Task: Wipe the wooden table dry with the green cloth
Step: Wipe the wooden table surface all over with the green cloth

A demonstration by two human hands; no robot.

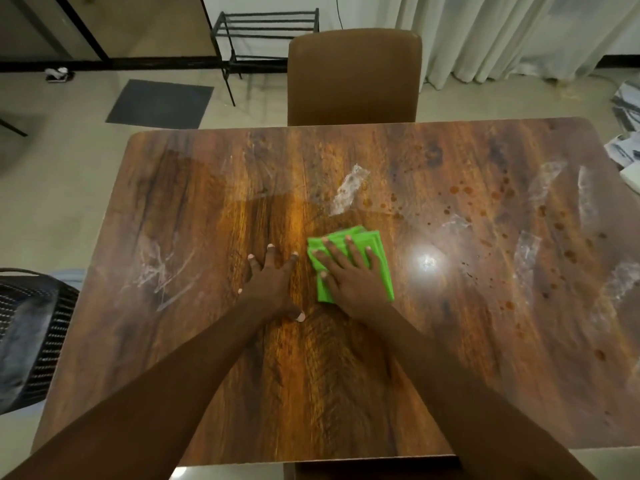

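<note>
A folded green cloth (375,249) lies near the middle of the wooden table (214,209). My right hand (349,278) presses flat on the cloth with its fingers spread, covering most of it. Just left of the cloth, my left hand (273,282) rests flat on the bare wood, fingers apart, holding nothing. Water drops and wet smears (464,195) cover the right half of the table, and a wet streak (348,190) sits just beyond the cloth. Dried-looking smears (162,268) mark the left side.
A brown chair (353,77) stands at the table's far edge. A black mesh chair (31,337) sits at the left. A metal rack (266,32) and a dark floor mat (161,103) lie beyond. Papers (627,126) lie on the floor at right.
</note>
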